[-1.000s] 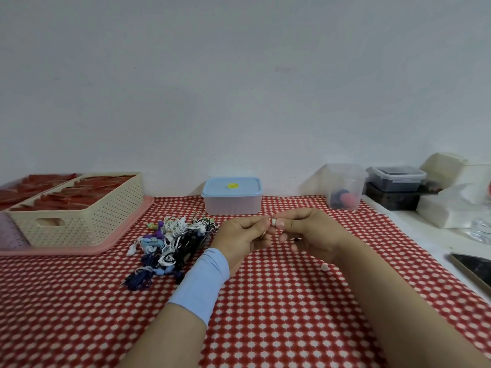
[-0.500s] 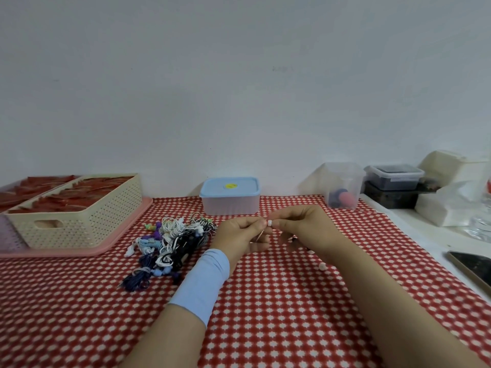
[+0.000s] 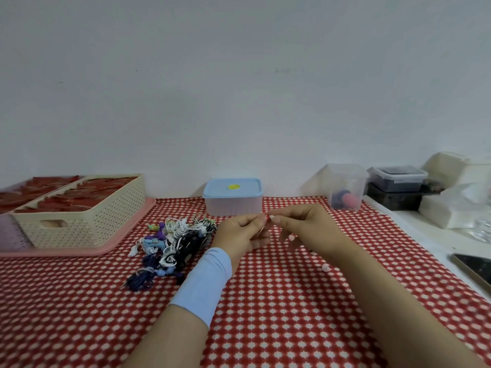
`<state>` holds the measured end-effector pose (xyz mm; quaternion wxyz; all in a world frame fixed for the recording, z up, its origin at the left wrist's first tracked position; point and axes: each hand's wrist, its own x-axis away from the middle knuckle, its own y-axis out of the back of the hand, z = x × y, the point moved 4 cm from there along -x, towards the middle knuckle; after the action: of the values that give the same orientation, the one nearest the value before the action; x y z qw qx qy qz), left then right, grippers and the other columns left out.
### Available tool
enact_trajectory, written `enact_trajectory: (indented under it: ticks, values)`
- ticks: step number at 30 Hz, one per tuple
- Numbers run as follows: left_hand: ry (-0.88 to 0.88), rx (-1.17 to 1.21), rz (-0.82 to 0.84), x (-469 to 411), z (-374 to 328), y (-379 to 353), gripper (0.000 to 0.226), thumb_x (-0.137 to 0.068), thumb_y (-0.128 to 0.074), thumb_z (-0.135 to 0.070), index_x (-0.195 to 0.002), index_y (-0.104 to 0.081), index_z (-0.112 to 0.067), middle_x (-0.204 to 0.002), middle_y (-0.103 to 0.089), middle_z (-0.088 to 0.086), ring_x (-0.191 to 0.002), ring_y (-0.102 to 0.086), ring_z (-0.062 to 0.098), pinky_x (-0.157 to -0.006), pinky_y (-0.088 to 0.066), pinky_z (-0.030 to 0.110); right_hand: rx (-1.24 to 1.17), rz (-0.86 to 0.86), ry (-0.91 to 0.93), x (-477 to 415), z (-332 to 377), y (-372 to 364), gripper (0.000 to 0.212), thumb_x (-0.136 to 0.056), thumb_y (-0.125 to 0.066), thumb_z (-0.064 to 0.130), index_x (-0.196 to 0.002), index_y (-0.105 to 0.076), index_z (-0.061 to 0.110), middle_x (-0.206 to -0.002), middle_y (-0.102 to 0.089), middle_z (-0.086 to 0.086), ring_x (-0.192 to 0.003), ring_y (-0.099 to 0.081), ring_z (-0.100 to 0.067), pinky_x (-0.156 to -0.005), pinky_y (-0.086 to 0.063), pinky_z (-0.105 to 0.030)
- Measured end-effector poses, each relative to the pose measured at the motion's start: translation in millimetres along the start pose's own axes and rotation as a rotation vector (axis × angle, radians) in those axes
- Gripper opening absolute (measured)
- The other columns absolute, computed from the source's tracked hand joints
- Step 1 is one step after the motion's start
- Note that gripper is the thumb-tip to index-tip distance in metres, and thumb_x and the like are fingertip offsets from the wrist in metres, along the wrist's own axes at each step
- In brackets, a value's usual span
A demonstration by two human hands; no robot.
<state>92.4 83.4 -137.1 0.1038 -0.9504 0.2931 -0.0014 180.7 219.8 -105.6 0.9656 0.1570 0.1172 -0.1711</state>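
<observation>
Above the red-and-white checked tablecloth [image 3: 265, 309] my left hand [image 3: 243, 233] and my right hand [image 3: 309, 229] meet fingertip to fingertip. Between them sits a small white bead [image 3: 271, 217], pinched by my right thumb and forefinger. My left hand pinches a thin cord [image 3: 261, 231] that runs down from the bead. A pale blue band covers my left wrist. A loose white bead [image 3: 325, 267] lies on the cloth beside my right forearm. A pile of corded charms [image 3: 172, 243] in white, black, blue and purple lies left of my left hand.
A cream perforated basket [image 3: 79, 221] of red items stands on a pink tray [image 3: 127, 235] at the left. A blue-lidded box [image 3: 233, 196] stands against the wall. Clear tubs [image 3: 345, 189], a dark-filled box [image 3: 397, 178] and white packs are at the right. A phone [image 3: 475, 269] lies at the right edge.
Both hands have stayed together at the same spot, shifting only slightly as the fingers work the bead on the cord. Nothing else on the table has moved.
</observation>
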Motion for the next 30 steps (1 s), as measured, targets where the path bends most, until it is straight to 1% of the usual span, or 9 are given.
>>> enact_trajectory:
  ticks: [4,7,10,15,19,22,24,27,30]
  values:
    - [0.020,-0.018,0.049,2.2,-3.1,2.2,0.017,-0.093,-0.064,-0.015,-0.102,-0.074,-0.003,-0.083,-0.073,0.006,-0.074,-0.066,0.012,-0.069,-0.058,0.027,-0.052,0.099,-0.076,2.5,-0.3,3.7,0.019,-0.094,-0.067,0.017,-0.109,-0.079,0.017,-0.096,-0.078,-0.004,-0.073,-0.069,-0.018,-0.061,-0.057,-0.031]
    - [0.031,-0.059,0.093,3.8,-3.9,0.0,0.015,-0.093,-0.064,-0.014,-0.097,-0.075,-0.005,-0.081,-0.073,0.005,-0.073,-0.066,0.011,-0.068,-0.057,0.026,-0.122,0.114,-0.134,3.5,-1.1,5.7,0.016,-0.089,-0.072,0.015,-0.103,-0.080,0.012,-0.090,-0.078,-0.008,-0.070,-0.065,-0.016,-0.058,-0.055,-0.029]
    - [0.029,-0.089,0.126,5.6,-5.3,-2.4,0.014,-0.093,-0.063,-0.013,-0.095,-0.075,-0.005,-0.081,-0.072,0.005,-0.072,-0.066,0.011,-0.066,-0.057,0.025,-0.121,0.129,-0.164,3.8,-2.1,7.5,0.014,-0.086,-0.075,0.015,-0.098,-0.081,0.010,-0.082,-0.076,-0.006,-0.068,-0.064,-0.013,-0.059,-0.055,-0.030]
    - [0.026,-0.087,0.155,8.3,-6.2,-4.7,0.013,-0.092,-0.063,-0.010,-0.096,-0.074,-0.003,-0.079,-0.072,0.005,-0.071,-0.066,0.011,-0.064,-0.057,0.024,-0.132,0.161,-0.199,3.3,-5.1,8.5,0.017,-0.084,-0.077,0.016,-0.099,-0.080,0.009,-0.081,-0.075,-0.007,-0.070,-0.064,-0.014,-0.063,-0.057,-0.032]
    - [0.029,-0.067,0.141,8.8,-4.4,-7.2,0.015,-0.093,-0.062,-0.009,-0.099,-0.073,0.001,-0.078,-0.071,0.005,-0.070,-0.065,0.012,-0.064,-0.057,0.024,-0.142,0.133,-0.190,2.3,-7.4,8.6,0.014,-0.085,-0.076,0.012,-0.097,-0.080,0.007,-0.083,-0.075,-0.010,-0.069,-0.065,-0.014,-0.059,-0.055,-0.030]
    - [0.019,-0.093,0.136,9.6,-2.7,-9.2,0.014,-0.092,-0.064,-0.008,-0.099,-0.073,0.000,-0.076,-0.073,0.004,-0.068,-0.067,0.013,-0.063,-0.057,0.023,-0.154,0.158,-0.214,3.1,-12.1,9.0,0.014,-0.086,-0.074,0.011,-0.097,-0.079,0.005,-0.078,-0.073,-0.010,-0.066,-0.065,-0.014,-0.059,-0.056,-0.030]
    - [-0.005,-0.120,0.094,9.3,-1.4,-10.2,0.012,-0.091,-0.066,-0.007,-0.098,-0.074,-0.001,-0.076,-0.073,0.004,-0.069,-0.068,0.012,-0.064,-0.058,0.024,-0.165,0.119,-0.226,3.6,-13.7,8.9,0.014,-0.086,-0.075,0.009,-0.099,-0.078,0.005,-0.077,-0.074,-0.010,-0.065,-0.066,-0.014,-0.057,-0.056,-0.030]
    - [-0.035,-0.132,0.006,7.1,-2.1,-8.6,0.010,-0.091,-0.067,-0.008,-0.096,-0.075,-0.006,-0.080,-0.075,0.005,-0.073,-0.070,0.012,-0.068,-0.060,0.027,-0.140,0.006,-0.178,2.0,-10.5,6.2,0.015,-0.086,-0.076,0.008,-0.101,-0.077,0.008,-0.081,-0.077,-0.010,-0.065,-0.069,-0.016,-0.055,-0.058,-0.029]
    - [-0.038,-0.125,-0.031,6.8,-4.9,-5.6,0.010,-0.091,-0.067,-0.008,-0.097,-0.074,-0.007,-0.088,-0.075,0.011,-0.077,-0.071,0.015,-0.071,-0.061,0.030,-0.079,-0.007,-0.104,1.0,-5.9,4.3,0.015,-0.086,-0.077,0.010,-0.101,-0.078,0.012,-0.083,-0.078,-0.008,-0.069,-0.073,-0.018,-0.057,-0.059,-0.028]
